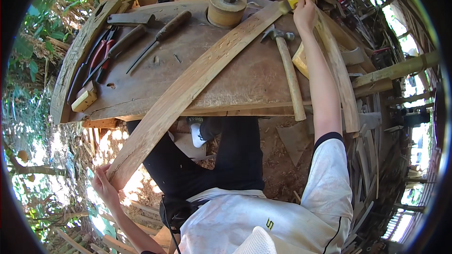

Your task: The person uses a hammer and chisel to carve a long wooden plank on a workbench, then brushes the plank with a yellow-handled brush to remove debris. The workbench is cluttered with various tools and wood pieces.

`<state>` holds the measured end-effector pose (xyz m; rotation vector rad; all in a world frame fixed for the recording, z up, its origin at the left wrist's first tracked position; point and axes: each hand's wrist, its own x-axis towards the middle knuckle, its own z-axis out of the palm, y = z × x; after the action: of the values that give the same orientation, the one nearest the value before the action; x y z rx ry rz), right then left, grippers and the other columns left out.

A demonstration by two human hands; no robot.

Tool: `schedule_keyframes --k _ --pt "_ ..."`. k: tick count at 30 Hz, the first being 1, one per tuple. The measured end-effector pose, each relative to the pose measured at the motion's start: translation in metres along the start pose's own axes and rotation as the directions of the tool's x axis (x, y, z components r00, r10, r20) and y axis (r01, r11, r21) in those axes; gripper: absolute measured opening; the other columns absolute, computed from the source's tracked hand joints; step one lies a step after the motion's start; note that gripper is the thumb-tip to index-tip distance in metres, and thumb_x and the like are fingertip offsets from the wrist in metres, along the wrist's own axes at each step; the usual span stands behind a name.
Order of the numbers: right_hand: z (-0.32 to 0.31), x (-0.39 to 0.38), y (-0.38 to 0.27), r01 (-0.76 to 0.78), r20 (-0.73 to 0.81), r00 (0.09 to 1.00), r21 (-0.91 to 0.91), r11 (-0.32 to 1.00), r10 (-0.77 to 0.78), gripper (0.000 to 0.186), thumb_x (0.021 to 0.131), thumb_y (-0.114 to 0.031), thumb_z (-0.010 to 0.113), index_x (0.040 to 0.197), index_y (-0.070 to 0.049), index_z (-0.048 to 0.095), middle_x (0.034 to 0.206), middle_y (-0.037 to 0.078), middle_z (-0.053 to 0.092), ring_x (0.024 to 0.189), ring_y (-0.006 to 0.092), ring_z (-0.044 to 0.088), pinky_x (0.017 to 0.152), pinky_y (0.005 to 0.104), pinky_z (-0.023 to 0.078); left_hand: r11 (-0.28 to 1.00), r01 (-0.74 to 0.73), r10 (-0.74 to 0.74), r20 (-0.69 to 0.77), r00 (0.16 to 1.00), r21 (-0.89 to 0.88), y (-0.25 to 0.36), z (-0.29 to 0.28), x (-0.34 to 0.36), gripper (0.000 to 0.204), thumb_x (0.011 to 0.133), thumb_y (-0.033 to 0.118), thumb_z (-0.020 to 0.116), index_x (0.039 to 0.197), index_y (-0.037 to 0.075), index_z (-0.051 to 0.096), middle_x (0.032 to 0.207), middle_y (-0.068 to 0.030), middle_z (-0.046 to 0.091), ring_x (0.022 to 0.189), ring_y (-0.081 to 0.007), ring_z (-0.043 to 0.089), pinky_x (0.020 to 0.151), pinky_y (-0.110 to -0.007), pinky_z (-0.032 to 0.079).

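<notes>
A long, flat wooden plank (193,77) lies slantwise over the workbench (141,82), its near end sticking out past the front edge. My left hand (104,187) grips that near end at lower left, fingers closed round its edge. At the plank's far end, my right hand (305,15) is closed on the yellow handle of a paintbrush (286,6). The brush's brownish head rests on or just over the wood; I cannot tell which. A claw hammer (288,73) lies just right of the plank, its handle jutting over the bench front.
A round wooden block with a bolt (227,10) stands at the bench's back. On the left lie a long-shafted tool (162,33), red-handled pliers (100,56) and a small wooden block (84,99). A curved wooden strip (340,73) runs beside my right arm.
</notes>
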<state>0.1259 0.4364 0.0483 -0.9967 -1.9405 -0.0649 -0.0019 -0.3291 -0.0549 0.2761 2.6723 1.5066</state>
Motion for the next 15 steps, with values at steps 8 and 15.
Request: schedule_keyframes --k 8,15 --pt "-0.004 0.016 0.007 -0.074 0.177 0.984 0.276 0.958 0.025 0.044 0.105 -0.039 0.055 0.097 0.002 0.069 0.089 0.026 0.071 0.087 0.0453 0.068 0.075 0.0512 0.051 1.0 0.012 -0.012 0.003 1.0 -0.007 0.004 0.004 0.001 0.057 0.112 0.045 0.044 0.095 -0.001 0.074 0.087 -0.0064 0.072 0.084 -0.0136 0.063 0.082 -0.032 0.046" --pt "-0.039 -0.034 -0.06 0.041 0.389 0.897 0.398 0.916 -0.209 0.042 0.105 -0.035 0.057 0.092 0.003 0.066 0.079 0.022 0.069 0.068 0.0414 0.066 0.062 0.0443 0.05 0.999 0.049 -0.049 -0.02 0.999 -0.01 -0.003 -0.002 -0.006 0.057 0.112 0.044 0.044 0.097 -0.002 0.074 0.089 -0.0067 0.072 0.084 -0.0136 0.062 0.083 -0.032 0.047"
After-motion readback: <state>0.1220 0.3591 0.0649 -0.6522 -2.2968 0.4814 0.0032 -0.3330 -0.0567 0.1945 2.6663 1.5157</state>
